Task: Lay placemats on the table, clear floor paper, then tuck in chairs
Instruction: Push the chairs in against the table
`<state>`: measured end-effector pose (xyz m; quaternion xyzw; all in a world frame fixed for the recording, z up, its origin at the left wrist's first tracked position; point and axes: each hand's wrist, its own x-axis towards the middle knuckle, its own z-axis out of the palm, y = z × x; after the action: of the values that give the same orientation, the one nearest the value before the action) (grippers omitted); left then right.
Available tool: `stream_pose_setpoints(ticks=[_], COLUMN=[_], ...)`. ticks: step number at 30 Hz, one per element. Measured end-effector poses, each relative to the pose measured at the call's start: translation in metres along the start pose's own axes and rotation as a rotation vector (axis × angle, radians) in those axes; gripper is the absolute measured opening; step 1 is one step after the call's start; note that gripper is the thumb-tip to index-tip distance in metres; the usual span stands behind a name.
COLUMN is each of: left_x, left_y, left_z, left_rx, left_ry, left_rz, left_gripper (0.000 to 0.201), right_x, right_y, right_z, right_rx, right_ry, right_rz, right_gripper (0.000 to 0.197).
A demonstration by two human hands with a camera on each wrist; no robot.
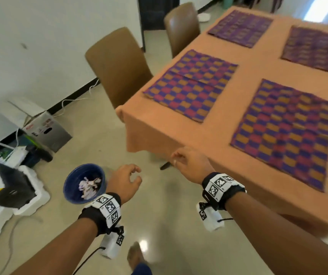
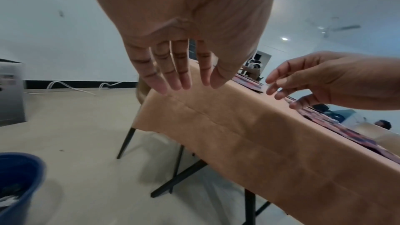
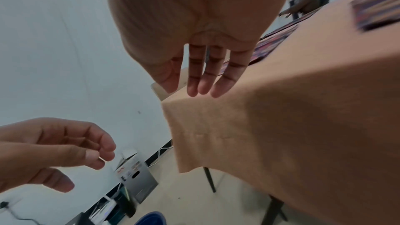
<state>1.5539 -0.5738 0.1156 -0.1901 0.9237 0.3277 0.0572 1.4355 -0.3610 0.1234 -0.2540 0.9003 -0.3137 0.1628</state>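
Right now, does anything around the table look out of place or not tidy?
The two brown chairs on the table's far-left side stand pulled out from the table, not tucked in. The four placemats lie flat, and crumpled paper sits inside the blue bin, not on the floor. Both hands hold nothing.

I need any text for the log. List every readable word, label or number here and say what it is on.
No text can be read.
Cardboard box: red logo and dark print, too blurred to read.
Wrist bands: black-and-white square code markers only, with tiny print beside them too small to read.
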Motion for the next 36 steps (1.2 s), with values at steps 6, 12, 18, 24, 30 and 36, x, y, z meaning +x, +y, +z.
stream_pose_setpoints(ticks=[6, 12, 18, 24, 30, 36], left_x=[-0.040, -0.068, -0.054, -0.037, -0.011, 0.010], left_y=[0.150, 0.274, 0.363, 0.427, 0.509, 0.622], left_z=[0.094, 0.177, 0.244, 0.305, 0.358, 0.412], left_rx=[0.061, 0.228, 0.412, 0.432, 0.258, 0.053], left_ry=[-0.059, -0.277, -0.463, -0.693, -0.853, -0.818], left_rz=[0.228, 0.466, 0.633, 0.653, 0.600, 0.613], left_gripper=[0.020, 0.035, 0.032, 0.021, 0.011, 0.009], right_x=[-0.145, -0.262, -0.311, -0.311, -0.310, -0.311], right_y=[0.136, 0.237, 0.289, 0.334, 0.392, 0.471], right_z=[-0.099, -0.150, -0.174, -0.227, -0.342, -0.436], right_rx=[-0.124, -0.187, -0.080, -0.044, -0.124, -0.268], right_ry=[0.152, 0.223, 0.186, 0.174, 0.376, 0.473], right_rz=[0.146, 0.402, 0.496, 0.428, 0.440, 0.478], right_gripper=[0.019, 0.025, 0.034, 0.032, 0.023, 0.021])
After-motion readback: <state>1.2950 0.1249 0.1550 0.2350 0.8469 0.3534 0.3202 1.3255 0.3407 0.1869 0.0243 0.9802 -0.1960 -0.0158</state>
